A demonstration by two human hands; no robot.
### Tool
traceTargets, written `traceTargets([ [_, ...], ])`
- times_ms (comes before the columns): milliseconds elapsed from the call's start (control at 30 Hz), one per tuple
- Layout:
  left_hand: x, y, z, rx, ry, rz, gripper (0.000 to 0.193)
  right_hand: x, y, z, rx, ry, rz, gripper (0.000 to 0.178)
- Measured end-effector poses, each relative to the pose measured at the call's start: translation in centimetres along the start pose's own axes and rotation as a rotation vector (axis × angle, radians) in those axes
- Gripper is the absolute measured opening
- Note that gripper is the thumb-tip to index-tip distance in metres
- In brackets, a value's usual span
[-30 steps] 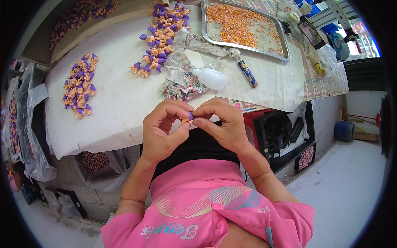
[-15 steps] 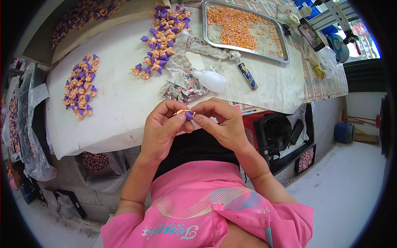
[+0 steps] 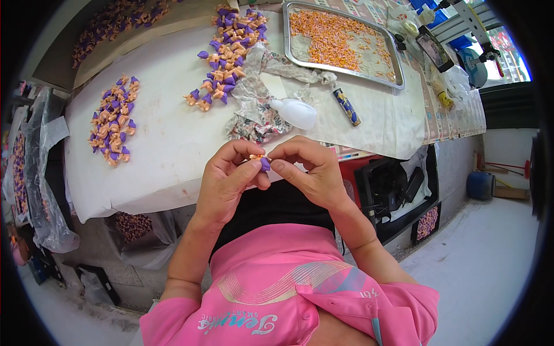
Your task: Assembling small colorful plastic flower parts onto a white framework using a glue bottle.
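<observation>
Just over the table's front edge, a small purple and peach plastic figure (image 3: pixel 265 164) is held between my two hands. My left hand (image 3: pixel 229 179) pinches it from the left with thumb and fingers. From the other side my right hand (image 3: pixel 309 172) has thumb and forefinger closed at its right end, where a small orange bit shows on top; fingers hide part of it. Beyond my hands lie a white squeeze bottle (image 3: pixel 297 113) on its side and a crumpled floral cloth (image 3: pixel 251 115). A blue patterned tube (image 3: pixel 346 106) rests to the right.
Similar figures lie in a left pile (image 3: pixel 112 118) and a far pile (image 3: pixel 231 52). A metal tray (image 3: pixel 340 68) of small orange pieces sits at the back right. A phone on a stand (image 3: pixel 434 48) is beyond it. An open black drawer (image 3: pixel 398 190) is at my right.
The figure has turned slightly between my fingers, so the orange bit on top shows more. Both hands stay in nearly the same place.
</observation>
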State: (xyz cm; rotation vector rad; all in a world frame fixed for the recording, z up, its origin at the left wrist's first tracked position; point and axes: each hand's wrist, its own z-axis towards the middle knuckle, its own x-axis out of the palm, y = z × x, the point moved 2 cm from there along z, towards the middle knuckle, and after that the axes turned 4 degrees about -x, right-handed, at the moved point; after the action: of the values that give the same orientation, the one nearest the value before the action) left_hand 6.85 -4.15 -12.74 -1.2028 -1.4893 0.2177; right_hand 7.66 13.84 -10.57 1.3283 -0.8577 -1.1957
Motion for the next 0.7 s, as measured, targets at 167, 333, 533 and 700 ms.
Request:
traceTargets([
  [167, 0.3, 0.0, -0.2, 0.018, 0.029, 0.051, 0.013, -0.3, -0.1, -0.3, 0.095, 0.017, 0.123, 0.013],
  [333, 0.7, 0.1, -0.3, 0.033, 0.039, 0.109, 0.012, -0.5, 0.0, -0.6, 0.151, 0.028, 0.146, 0.012],
  [533, 1.4, 0.2, -0.3, 0.047, 0.017, 0.176, 0.015, -0.9, -0.4, -0.9, 0.223, 0.018, 0.294, 0.014],
  [700, 1.3, 0.5, -0.2, 0.044, 0.052, 0.180, 0.014, -0.9, -0.5, -1.0, 0.221, 0.016, 0.357, 0.014],
])
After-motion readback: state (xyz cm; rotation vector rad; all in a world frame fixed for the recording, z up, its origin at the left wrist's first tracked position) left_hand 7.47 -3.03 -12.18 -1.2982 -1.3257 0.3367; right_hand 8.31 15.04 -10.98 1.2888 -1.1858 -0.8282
